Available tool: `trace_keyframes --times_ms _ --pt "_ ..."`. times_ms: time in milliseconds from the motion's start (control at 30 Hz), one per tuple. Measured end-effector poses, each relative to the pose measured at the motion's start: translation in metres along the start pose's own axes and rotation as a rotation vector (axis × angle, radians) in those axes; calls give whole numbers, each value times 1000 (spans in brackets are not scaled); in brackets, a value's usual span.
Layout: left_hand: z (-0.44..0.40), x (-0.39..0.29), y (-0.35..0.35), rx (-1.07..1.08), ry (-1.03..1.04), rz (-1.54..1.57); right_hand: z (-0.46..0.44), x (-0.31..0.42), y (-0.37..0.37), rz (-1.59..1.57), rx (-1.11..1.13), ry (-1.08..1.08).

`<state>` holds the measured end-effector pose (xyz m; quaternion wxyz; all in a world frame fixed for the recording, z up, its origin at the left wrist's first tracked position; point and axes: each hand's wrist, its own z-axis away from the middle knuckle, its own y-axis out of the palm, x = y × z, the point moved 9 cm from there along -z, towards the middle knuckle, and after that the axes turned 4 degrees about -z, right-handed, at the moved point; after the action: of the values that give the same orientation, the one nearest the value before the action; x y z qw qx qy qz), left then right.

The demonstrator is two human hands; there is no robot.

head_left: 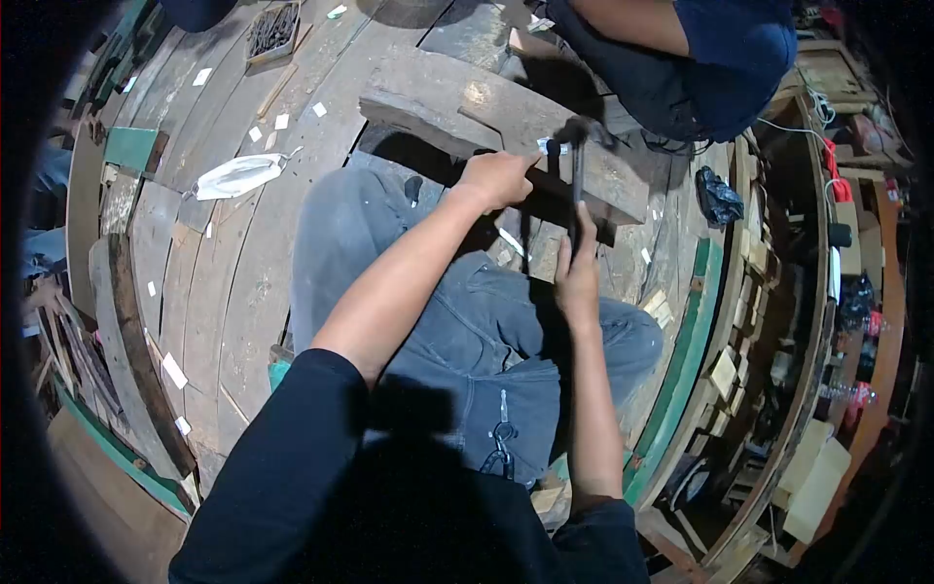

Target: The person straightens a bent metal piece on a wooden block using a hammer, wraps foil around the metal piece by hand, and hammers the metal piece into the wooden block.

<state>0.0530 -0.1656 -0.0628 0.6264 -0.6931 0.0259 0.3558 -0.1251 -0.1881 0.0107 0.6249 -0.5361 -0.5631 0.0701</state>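
Note:
My right hand (pixel 578 273) is wrapped around the dark handle of a hammer (pixel 578 175). The hammer's head lies over a thick wooden beam (pixel 428 92) in front of my crossed legs. My left hand (pixel 494 182) rests at the beam's near edge with its fingers closed. Whatever those fingers pinch, if anything, is too small to make out. Beside its fingertips, under the hammer head, is a small whitish piece (pixel 552 147) on the wood.
Another person (pixel 720 68) sits close by at the upper right. A tray of nails (pixel 273 32) and a white face mask (pixel 238 177) lie on the plank floor (pixel 263 292). A black plastic bag (pixel 719 197) lies right. Green-edged boards (pixel 676 370) and wood scraps (pixel 735 370) line the right side.

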Motion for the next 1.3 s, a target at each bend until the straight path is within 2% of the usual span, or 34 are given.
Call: trace_keyframes --times_ms 33,100,167,200,233,300,400,500,533,567,633,700,733,833,900,1000,1100,1133,1267,1300 --pt "-1 3 -5 -11 -3 24 4 -17 10 43 58 152" --pt "1 4 -17 -57 -26 63 4 -33 10 -109 79 246" --pt "4 -2 -38 -124 -51 94 4 -29 10 -84 54 178" --pt "2 -4 -36 -114 -23 81 3 -21 8 -69 36 143" --pt "0 -4 -28 -55 -39 32 6 -29 12 -60 99 298" --pt "-3 -3 -13 63 -74 -65 7 -30 10 -105 159 405" --pt "0 -3 -9 47 -74 -70 5 -17 0 -140 -14 104" --pt "-8 -1 -15 38 -72 -47 9 -1 -18 -110 -118 38" --pt "-5 1 -12 47 -84 -36 9 4 -24 -103 -155 41" --pt "-2 4 -9 54 -101 -23 10 5 -24 -196 -116 134" --pt "-2 4 -12 87 -144 13 12 4 -19 -127 -122 111" --pt "-4 5 -12 72 -149 35 17 -8 1 -90 46 156" --pt "-2 5 -13 104 -163 33 16 -9 -1 -72 2 116" --pt "-3 7 -11 93 -163 29 22 -9 -6 -87 -17 196" --pt "-3 10 -10 87 -161 66 19 4 -17 -60 -164 44" --pt "-4 11 -10 53 -136 115 15 10 -22 -115 -97 229" --pt "-7 17 -4 62 -175 93 18 -4 1 -15 12 127" --pt "-6 16 -4 48 -163 89 20 -12 1 -69 24 186" --pt "-3 9 -13 14 -111 41 21 -22 -7 -78 -122 112" --pt "-3 6 -17 12 -98 21 19 -22 -11 -309 -106 289"
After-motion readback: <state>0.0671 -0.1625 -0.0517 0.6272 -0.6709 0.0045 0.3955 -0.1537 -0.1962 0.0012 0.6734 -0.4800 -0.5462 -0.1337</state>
